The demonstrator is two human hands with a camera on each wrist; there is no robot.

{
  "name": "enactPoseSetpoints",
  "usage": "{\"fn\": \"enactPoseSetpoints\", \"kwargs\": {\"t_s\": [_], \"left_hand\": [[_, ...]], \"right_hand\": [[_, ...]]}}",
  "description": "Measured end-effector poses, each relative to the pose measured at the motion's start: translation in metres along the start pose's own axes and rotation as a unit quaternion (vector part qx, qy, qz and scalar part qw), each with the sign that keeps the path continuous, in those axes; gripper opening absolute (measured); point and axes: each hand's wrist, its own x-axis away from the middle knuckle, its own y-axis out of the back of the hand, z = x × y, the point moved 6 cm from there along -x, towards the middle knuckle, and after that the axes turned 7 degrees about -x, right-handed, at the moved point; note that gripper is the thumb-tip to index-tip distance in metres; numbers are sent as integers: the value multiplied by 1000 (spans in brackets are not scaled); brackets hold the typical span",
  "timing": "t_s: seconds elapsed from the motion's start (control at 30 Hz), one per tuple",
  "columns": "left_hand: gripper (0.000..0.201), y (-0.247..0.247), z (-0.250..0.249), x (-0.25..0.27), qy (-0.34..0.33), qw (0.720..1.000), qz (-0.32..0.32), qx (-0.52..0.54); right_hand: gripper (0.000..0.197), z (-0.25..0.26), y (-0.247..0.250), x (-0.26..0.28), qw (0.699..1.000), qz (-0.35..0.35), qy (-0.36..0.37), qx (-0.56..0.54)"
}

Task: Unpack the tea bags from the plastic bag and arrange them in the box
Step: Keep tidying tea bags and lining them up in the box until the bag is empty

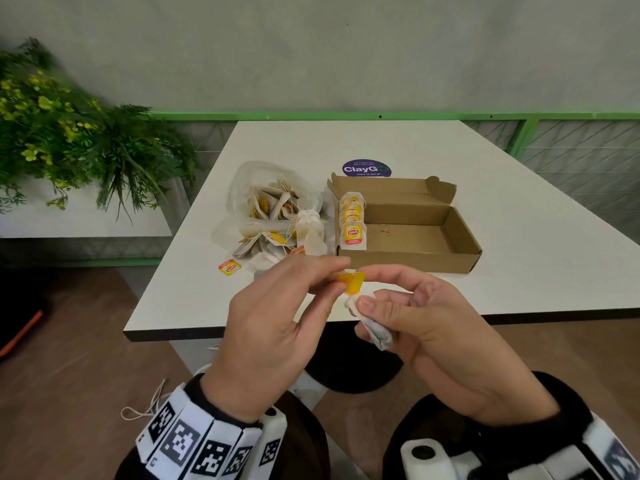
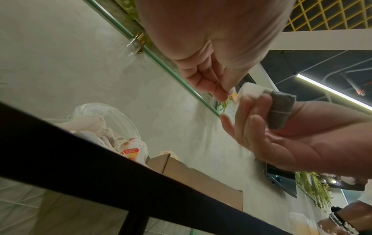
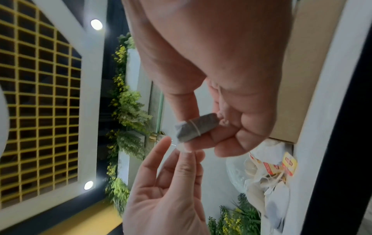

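Right hand (image 1: pixel 433 327) has the tea bag (image 1: pixel 375 329) pinched between thumb and fingers, in the air just short of the table (image 1: pixel 519 209) edge. Left hand (image 1: pixel 273 323) fingertips pinch its yellow tag (image 1: pixel 352 281), just above the right thumb. The bag looks feather-light, soft and easy to tear, so I'd hold the pouch gently by its folded top and not yank the string. The box (image 1: pixel 408 261) sits beyond the fingers with a short row of bags at its left end; the plastic bag (image 1: pixel 277 188) is beyond the left fingertips.

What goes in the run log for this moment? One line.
left hand: pinches tag | right hand: holds tea bag | box: row started at left end | bag: still holds tea bags
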Motion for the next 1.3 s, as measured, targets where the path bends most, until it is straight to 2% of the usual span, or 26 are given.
{"fn": "enactPoseSetpoints", "kwargs": {"t_s": [0.1, 0.2, 0.27, 0.37, 0.4, 0.47, 0.53, 0.67, 0.77, 0.9, 1.03, 1.17, 1.3], "left_hand": [[35, 1, -4, -1, -10, 1000, 10, 8], [44, 3, -3, -4, 21, 999, 12, 29], [47, 2, 1, -4, 69, 994, 17, 83], [45, -4, 10, -2, 202, 956, 16, 212], [42, -6, 12, -1, 229, 945, 10, 231], [37, -8, 14, 1, 248, 942, 6, 225], [33, -6, 16, 2, 229, 956, 8, 183], [19, 2, 14, -2, 118, 992, 15, 39], [15, 6, 16, -1, 91, 996, 9, 12], [16, 5, 12, -1, 57, 998, 9, -8], [16, 2, 2, -1, 27, 999, 11, -29], [20, -7, 3, 5, 110, 992, 40, 54], [17, -18, 10, 11, 250, 947, 91, 181]], "right_hand": [[44, -2, 2, 1, 999, 0, -23, -37], [45, -3, 2, 1, 999, -8, -23, -32], [46, -4, 1, 0, 1000, -11, -17, -17], [48, -4, -1, 0, 999, -23, 8, 20], [48, -4, -2, 0, 999, -25, 16, 32], [46, -5, -5, 2, 999, -15, 20, 43], [45, -6, -8, 5, 999, 0, 13, 37], [46, -1, -2, 8, 999, -7, 33, 38], [43, 3, -1, 9, 998, -9, 59, 26], [35, -2, -3, 10, 999, 20, 48, -16], [38, -3, -4, 12, 996, 35, 75, -22], [39, 6, -5, 15, 987, 11, 162, 21], [46, 11, -5, 19, 968, -22, 233, 86]]}}
